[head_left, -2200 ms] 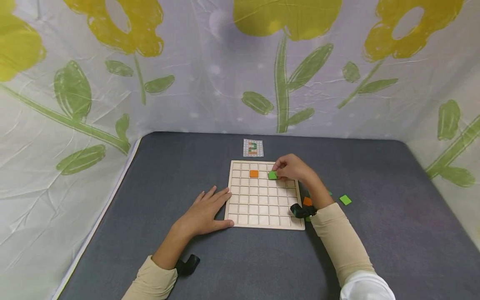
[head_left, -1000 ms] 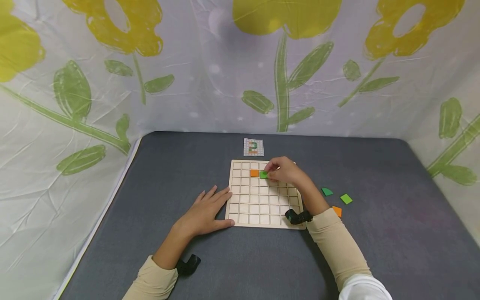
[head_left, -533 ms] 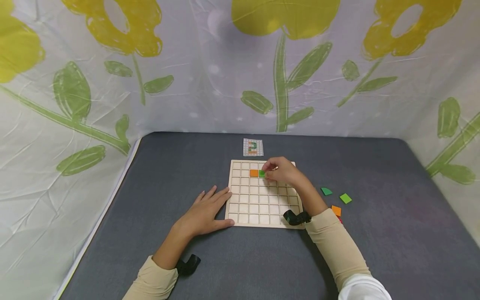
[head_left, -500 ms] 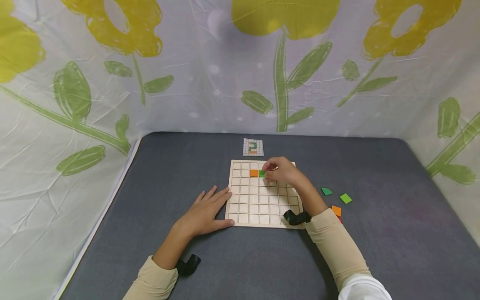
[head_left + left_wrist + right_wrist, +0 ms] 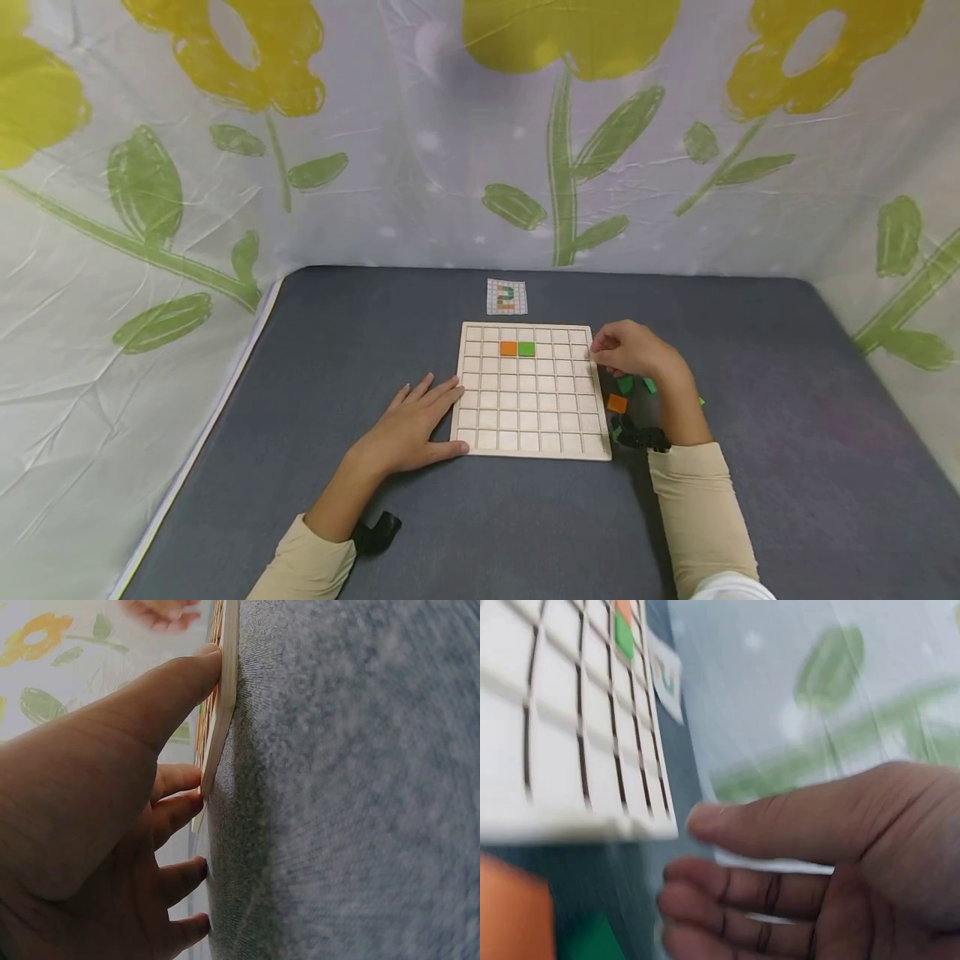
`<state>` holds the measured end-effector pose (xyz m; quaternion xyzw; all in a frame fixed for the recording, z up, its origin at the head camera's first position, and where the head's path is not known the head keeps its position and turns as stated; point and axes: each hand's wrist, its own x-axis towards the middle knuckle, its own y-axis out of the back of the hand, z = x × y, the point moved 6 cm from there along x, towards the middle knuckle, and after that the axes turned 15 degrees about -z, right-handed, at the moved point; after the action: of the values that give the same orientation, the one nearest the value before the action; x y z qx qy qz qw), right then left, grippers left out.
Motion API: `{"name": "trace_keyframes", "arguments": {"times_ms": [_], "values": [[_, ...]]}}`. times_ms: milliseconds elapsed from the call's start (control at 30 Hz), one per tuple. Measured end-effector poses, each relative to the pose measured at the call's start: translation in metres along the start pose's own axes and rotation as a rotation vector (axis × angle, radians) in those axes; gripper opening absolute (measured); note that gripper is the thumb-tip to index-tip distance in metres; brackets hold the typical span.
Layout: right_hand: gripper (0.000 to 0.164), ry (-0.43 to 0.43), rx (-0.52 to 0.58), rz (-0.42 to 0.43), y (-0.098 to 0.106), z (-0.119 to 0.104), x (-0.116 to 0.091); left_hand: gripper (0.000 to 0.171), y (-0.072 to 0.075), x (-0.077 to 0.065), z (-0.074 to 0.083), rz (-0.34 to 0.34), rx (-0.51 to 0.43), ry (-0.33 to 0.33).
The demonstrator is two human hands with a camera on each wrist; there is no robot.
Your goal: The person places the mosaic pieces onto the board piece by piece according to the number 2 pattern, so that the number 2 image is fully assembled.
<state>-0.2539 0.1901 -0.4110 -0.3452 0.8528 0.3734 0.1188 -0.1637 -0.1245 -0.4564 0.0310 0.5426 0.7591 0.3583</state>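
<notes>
Two tiles, an orange tile (image 5: 508, 348) and a green tile (image 5: 527, 349), lie side by side in neighbouring cells of the gridded board (image 5: 528, 400), near its top edge, at the centre of the head view. Your left hand (image 5: 405, 429), left of centre, lies with its fingers spread and straight, fingertips and thumb touching the board's left edge. Well apart from it, right of centre, your right hand (image 5: 633, 348) hangs by the board's upper right edge, fingers loosely curled; the right wrist view shows a gap between thumb and fingers. You cannot tell from here whether its fingertips touch the rim. Just below that hand lie a loose orange tile (image 5: 617, 404) and a dark green piece (image 5: 625, 384). Above the board, you have a patterned card (image 5: 507, 297) on the grey table (image 5: 450, 533).
</notes>
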Motion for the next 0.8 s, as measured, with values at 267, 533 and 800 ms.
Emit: {"name": "trace_keyframes", "arguments": {"times_ms": [267, 533, 800], "values": [[0.014, -0.261, -0.075, -0.073, 0.000, 0.024, -0.017, 0.086, 0.000, -0.003, -0.002, 0.010, 0.003, 0.002], [0.009, -0.246, -0.221, -0.001, -0.004, 0.016, -0.005, 0.085, 0.000, -0.002, 0.002, 0.008, 0.002, -0.015], [0.025, -0.228, -0.252, 0.073, -0.002, 0.014, 0.005, 0.085, 0.002, -0.002, 0.002, 0.011, 0.008, -0.016]]}}
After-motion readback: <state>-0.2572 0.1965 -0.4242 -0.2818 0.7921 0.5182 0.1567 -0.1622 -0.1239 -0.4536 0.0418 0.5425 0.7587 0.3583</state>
